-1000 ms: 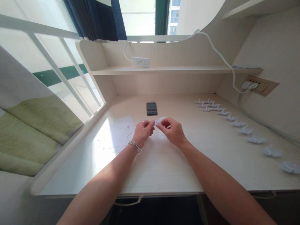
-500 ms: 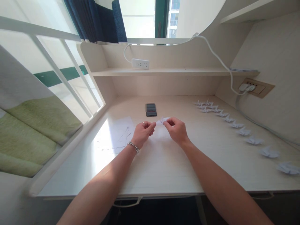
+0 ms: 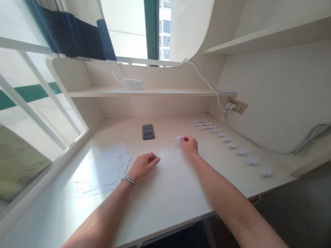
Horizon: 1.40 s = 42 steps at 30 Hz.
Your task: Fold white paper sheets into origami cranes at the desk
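A small white folded paper crane [image 3: 178,138] is pinched at its right side between the thumb and fingertips of my right hand [image 3: 190,145], just over the desk. My left hand [image 3: 145,166] rests low over the desk, nearer to me and to the left. Its fingers are curled together with the thumb along them, and nothing shows in them. A row of several white paper cranes [image 3: 241,152] runs along the right side of the desk. Left of my left hand lie white paper sheets [image 3: 103,165], some with narrow strips on top.
Behind my hands a dark, pixelated object [image 3: 148,132] lies on the desk [image 3: 165,203]. A white power strip [image 3: 132,83] sits on the back shelf [image 3: 160,92]. Its cable leads to a wall socket [image 3: 236,105] on the right.
My left hand has let go of the paper crane and drawn back toward me. My right hand keeps hold of the crane, moving it rightward on the desk. The view has turned right.
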### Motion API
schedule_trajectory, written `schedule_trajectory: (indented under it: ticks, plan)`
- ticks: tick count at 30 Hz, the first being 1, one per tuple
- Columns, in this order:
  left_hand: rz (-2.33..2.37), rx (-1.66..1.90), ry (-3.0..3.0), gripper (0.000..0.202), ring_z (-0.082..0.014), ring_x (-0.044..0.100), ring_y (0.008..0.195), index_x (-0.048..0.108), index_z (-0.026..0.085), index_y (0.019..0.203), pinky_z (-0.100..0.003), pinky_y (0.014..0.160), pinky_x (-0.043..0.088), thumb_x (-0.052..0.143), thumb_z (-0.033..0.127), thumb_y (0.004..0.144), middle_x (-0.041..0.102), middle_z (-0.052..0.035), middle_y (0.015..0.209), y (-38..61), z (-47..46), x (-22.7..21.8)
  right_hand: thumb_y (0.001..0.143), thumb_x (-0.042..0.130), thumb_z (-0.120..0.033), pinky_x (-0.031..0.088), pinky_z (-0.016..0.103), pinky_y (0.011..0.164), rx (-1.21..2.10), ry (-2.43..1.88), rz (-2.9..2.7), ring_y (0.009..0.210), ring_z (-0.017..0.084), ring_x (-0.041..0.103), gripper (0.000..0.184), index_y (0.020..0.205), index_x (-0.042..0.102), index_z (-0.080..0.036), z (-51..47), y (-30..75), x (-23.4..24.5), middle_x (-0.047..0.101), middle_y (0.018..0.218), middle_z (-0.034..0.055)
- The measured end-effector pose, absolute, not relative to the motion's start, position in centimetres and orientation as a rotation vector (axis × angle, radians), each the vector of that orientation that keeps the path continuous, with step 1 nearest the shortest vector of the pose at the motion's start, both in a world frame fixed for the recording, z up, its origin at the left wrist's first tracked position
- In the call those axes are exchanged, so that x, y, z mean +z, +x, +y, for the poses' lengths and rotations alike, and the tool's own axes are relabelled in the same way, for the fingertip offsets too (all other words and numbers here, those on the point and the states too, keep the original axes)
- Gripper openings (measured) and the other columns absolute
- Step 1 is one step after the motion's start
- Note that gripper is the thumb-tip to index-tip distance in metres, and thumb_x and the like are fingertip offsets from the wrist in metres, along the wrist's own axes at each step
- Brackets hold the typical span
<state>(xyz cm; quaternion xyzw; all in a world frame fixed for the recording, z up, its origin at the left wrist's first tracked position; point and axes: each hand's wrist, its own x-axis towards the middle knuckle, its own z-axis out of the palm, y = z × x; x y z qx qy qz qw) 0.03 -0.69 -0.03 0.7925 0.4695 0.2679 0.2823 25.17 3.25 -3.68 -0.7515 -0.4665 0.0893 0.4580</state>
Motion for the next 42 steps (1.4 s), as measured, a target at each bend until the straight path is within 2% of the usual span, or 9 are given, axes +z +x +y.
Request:
schedule_trajectory:
  ticks: [2, 10, 14, 25, 42]
  plan:
    - [1.279, 0.647, 2.162, 0.031, -0.0187, 0.056, 0.064, 0.067, 0.021, 0.074, -0.029, 0.063, 0.036, 0.051, 0.046, 0.084, 0.068, -0.0029, 0.070, -0.1, -0.6, 0.1, 0.081, 0.057, -0.034, 0.046, 0.029, 0.074, 0.180, -1.919, -1.084, 0.083, 0.021, 0.066, 0.021, 0.084, 0.072, -0.020, 3.8, 27.4, -3.9, 0.075, 0.089, 0.0076]
    - [1.252, 0.545, 2.242, 0.034, -0.0194, 0.059, 0.068, 0.066, 0.021, 0.079, -0.029, 0.065, 0.039, 0.046, 0.048, 0.087, 0.069, -0.0017, 0.073, -0.1, -0.6, 0.1, 0.083, 0.056, -0.028, 0.046, 0.030, 0.080, 0.036, -2.116, -0.894, 0.092, 0.023, 0.067, 0.024, 0.094, 0.074, -0.016, 3.5, 36.8, -4.0, 0.075, 0.098, 0.0120]
    - [1.242, 0.503, 2.249, 0.037, -0.0202, 0.061, 0.070, 0.066, 0.022, 0.082, -0.029, 0.066, 0.041, 0.045, 0.052, 0.087, 0.070, -0.0011, 0.075, -0.3, -0.4, 0.1, 0.083, 0.057, -0.028, 0.046, 0.027, 0.080, 0.015, -2.151, -0.867, 0.093, 0.021, 0.067, 0.024, 0.095, 0.075, -0.018, 4.2, 39.0, -3.8, 0.075, 0.100, 0.0105]
    - [1.296, 0.443, 2.238, 0.037, -0.0216, 0.063, 0.071, 0.067, 0.023, 0.081, -0.029, 0.067, 0.043, 0.047, 0.054, 0.084, 0.071, -0.0015, 0.076, -0.2, -0.6, 0.6, 0.083, 0.060, -0.033, 0.047, 0.028, 0.078, 0.040, -2.224, -0.829, 0.095, 0.024, 0.068, 0.024, 0.095, 0.077, -0.022, 6.0, 40.2, -3.7, 0.075, 0.100, 0.0099]
    - [1.304, 0.451, 2.254, 0.036, -0.0221, 0.065, 0.073, 0.067, 0.023, 0.081, -0.029, 0.068, 0.044, 0.047, 0.053, 0.084, 0.072, -0.0017, 0.077, -0.3, -0.6, 0.6, 0.083, 0.059, -0.030, 0.048, 0.030, 0.079, 0.027, -2.238, -0.799, 0.096, 0.026, 0.068, 0.024, 0.095, 0.077, -0.019, 6.1, 40.2, -3.8, 0.075, 0.100, 0.0138]
